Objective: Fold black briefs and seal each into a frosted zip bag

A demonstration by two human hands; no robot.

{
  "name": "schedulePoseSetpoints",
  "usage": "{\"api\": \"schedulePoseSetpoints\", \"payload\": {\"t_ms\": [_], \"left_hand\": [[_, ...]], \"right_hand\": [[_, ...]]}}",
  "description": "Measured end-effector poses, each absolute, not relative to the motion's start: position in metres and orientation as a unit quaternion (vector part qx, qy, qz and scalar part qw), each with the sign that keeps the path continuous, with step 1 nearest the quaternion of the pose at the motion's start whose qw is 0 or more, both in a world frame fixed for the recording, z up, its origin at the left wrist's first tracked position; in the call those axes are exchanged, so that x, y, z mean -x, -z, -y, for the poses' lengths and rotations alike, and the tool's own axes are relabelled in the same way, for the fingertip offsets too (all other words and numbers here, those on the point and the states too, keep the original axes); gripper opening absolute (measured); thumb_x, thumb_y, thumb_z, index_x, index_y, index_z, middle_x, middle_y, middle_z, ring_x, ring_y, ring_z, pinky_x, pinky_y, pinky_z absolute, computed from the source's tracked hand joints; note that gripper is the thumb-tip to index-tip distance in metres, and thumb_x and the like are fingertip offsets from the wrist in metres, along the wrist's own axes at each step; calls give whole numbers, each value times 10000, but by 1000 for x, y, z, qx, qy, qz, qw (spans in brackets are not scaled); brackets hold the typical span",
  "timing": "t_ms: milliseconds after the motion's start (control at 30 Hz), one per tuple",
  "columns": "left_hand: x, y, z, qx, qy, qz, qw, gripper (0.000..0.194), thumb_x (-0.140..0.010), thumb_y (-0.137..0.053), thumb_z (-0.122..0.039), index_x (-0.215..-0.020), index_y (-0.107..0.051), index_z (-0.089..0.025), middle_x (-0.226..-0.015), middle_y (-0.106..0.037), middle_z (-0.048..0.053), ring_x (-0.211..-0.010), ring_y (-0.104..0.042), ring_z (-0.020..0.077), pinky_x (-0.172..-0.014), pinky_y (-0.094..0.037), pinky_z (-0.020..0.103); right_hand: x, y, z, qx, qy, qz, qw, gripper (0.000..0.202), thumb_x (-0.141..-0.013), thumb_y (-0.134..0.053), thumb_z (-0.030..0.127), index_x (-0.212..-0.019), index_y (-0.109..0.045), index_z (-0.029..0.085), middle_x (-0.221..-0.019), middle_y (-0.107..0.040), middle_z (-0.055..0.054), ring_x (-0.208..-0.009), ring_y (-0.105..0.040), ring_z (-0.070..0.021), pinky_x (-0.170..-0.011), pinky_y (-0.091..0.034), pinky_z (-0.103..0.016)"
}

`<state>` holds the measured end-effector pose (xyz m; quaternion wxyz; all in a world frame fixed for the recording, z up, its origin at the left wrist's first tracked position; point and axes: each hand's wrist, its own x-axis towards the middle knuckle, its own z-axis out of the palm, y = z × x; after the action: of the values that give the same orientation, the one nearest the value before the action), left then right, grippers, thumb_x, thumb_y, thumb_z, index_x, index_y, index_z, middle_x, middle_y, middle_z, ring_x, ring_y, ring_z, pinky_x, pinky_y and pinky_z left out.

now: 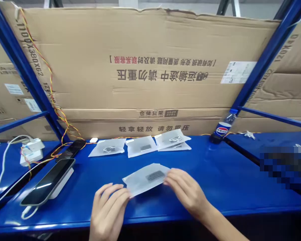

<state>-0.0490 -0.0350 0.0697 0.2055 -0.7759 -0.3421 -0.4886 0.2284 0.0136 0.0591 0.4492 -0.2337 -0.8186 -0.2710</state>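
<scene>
Between my two hands, just over the front of the blue shelf [205,187], is a frosted plastic bag [140,179] with a dark printed block on its face. My left hand [109,209] pinches its lower left corner. The right edge is gripped by the fingers of my right hand [188,190]. Behind it lie several similar frosted bags: one on the left [107,148], a middle bag [141,146] with a dark printed block, and two overlapping bags on the right [172,139]. Dark shapes show through some of these.
A smartphone [48,184] rests on a white block at left, with a dark device [72,149] behind it. Red and yellow wires [50,73] run down to white adapters [32,150]. A cola bottle [223,127] stands at back right. Blue posts [261,57] and cardboard [150,40] enclose the back.
</scene>
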Motion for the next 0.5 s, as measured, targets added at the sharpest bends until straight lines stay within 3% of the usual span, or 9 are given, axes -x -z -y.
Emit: {"api": "schedulePoseSetpoints", "payload": {"t_ms": [167, 233, 333, 433, 500], "left_hand": [[62, -51, 26, 752, 522, 371, 155, 184, -983, -648, -69, -1055, -731, -216, -969, -816, 24, -961, -761, 219, -873, -579, 366], [62, -44, 23, 739, 538, 382, 137, 183, -981, -653, -73, -1041, -729, -229, -974, -814, 18, -986, -754, 217, -876, -591, 359], [62, -39, 22, 710, 559, 413, 117, 166, -981, -659, -93, -996, -723, -246, -1019, -810, 22, -1048, -739, 224, -934, -592, 374], [66, -36, 22, 633, 575, 509, 99, 156, -1000, -668, -208, -1139, -722, -253, -1220, -783, 68, -1156, -725, 264, -1033, -576, 443], [72, -31, 20, 567, 567, 594, 67, 300, -1011, -662, -346, -1295, -687, -251, -1298, -759, 99, -1122, -749, 283, -989, -607, 452]], "right_hand": [[-250, -53, -18, 325, 254, 820, 398, 170, -1001, -584, 80, -1115, -682, 159, -1009, -784, -125, -990, -769, -282, -841, -681, -442], [-237, -56, -16, 331, 221, 839, 372, 271, -990, -576, 121, -1250, -654, 132, -1206, -762, -175, -1172, -726, -316, -955, -658, -488], [-203, -65, -27, 325, 179, 881, 294, 535, -932, -574, 107, -1466, -553, 72, -1512, -608, -224, -1402, -588, -359, -1099, -584, -530], [-166, -82, -59, 308, 137, 916, 216, 542, -882, -516, -9, -1394, -641, 116, -1395, -717, -154, -1213, -718, -287, -1009, -630, -418], [-140, -98, -90, 335, 111, 916, 189, 529, -910, -491, -18, -1382, -659, 149, -1345, -750, -118, -1125, -746, -265, -940, -641, -388]]}}
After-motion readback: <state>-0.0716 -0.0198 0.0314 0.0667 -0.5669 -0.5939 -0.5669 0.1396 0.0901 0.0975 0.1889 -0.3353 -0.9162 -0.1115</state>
